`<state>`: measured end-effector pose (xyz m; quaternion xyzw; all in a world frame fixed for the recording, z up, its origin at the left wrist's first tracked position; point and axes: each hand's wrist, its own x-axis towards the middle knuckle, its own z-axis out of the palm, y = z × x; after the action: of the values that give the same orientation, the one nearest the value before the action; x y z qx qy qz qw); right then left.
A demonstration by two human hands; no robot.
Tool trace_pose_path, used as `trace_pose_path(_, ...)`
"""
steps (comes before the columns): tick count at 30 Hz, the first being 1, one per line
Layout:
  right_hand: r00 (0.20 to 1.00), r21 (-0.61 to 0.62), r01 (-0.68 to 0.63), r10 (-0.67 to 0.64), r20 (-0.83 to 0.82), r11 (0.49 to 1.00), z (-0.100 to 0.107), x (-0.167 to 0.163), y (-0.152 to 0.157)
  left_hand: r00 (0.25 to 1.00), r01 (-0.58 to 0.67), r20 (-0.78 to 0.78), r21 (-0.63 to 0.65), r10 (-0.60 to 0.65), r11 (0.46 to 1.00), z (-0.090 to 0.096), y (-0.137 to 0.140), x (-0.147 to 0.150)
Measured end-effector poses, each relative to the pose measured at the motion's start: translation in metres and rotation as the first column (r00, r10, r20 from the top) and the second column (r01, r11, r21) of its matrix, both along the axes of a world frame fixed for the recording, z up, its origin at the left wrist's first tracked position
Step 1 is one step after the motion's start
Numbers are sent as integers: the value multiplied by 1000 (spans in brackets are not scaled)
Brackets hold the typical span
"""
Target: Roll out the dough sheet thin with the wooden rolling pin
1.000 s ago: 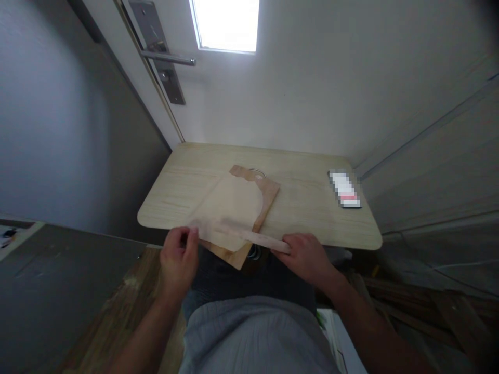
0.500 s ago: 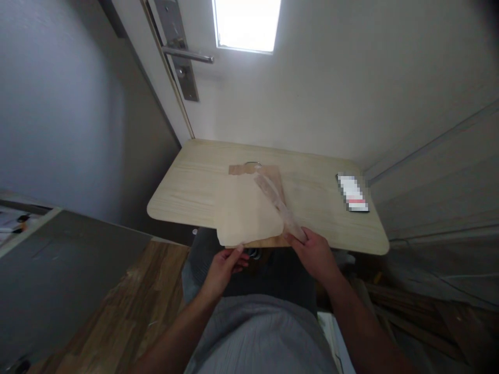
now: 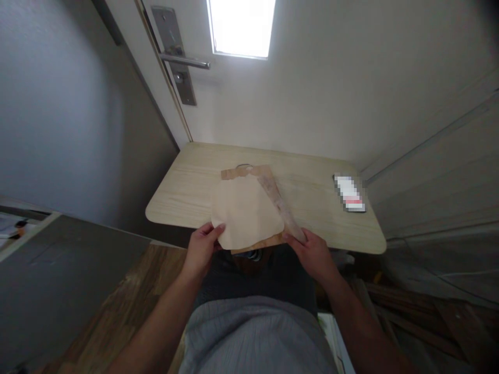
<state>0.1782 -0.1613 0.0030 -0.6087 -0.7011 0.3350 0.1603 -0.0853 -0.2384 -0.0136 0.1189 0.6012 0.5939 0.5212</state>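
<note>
Pale sheet (image 3: 245,213) lies on the wooden board (image 3: 265,170), which overhangs the worktop's (image 3: 315,197) near edge. Left hand (image 3: 202,244) pinches its near-left corner; right hand (image 3: 312,252) grips the stick's (image 3: 283,208) near end — uneven tugging could tear it, or tip the board.

Probably a phone (image 3: 349,193) right of sheet (image 3: 247,210)
</note>
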Motion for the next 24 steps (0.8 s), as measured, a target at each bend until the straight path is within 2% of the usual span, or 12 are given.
trace_pose_path(4, 995, 158, -17, 33, -95, 987, 4, -17, -6, 994, 75, -88, 34, -72, 997, 23, 21, 0)
trace_pose_path(7, 967, 317, -62, 136, -217, 947, 1, -42, -10, 988, 116, -109, 79, -107, 990, 38, 41, 2)
trace_pose_path(12, 945, 496, -23, 181, -272, 868, -15, -75, -4, 980, 177, -118, 151, -159, 973, 55, 65, 9)
trace_pose_path(16, 949, 558, -24, 194, -247, 830, -28, -77, 4, 968, 164, -216, 159, -127, 974, 57, 61, 7)
trace_pose_path(20, 944, 589, -71, 245, -221, 805, -34, -71, 6, 938, 152, -326, 90, -115, 984, 55, 45, -1)
trace_pose_path(22, 938, 597, -100, 276, -210, 796, -34, -70, 6, 895, 164, -433, 92, -109, 982, 55, 36, -5)
trace_pose_path(24, 940, 590, -116, 281, -196, 799, -34, -71, 6, 812, 262, -557, 79, -175, 962, 54, 28, -9)
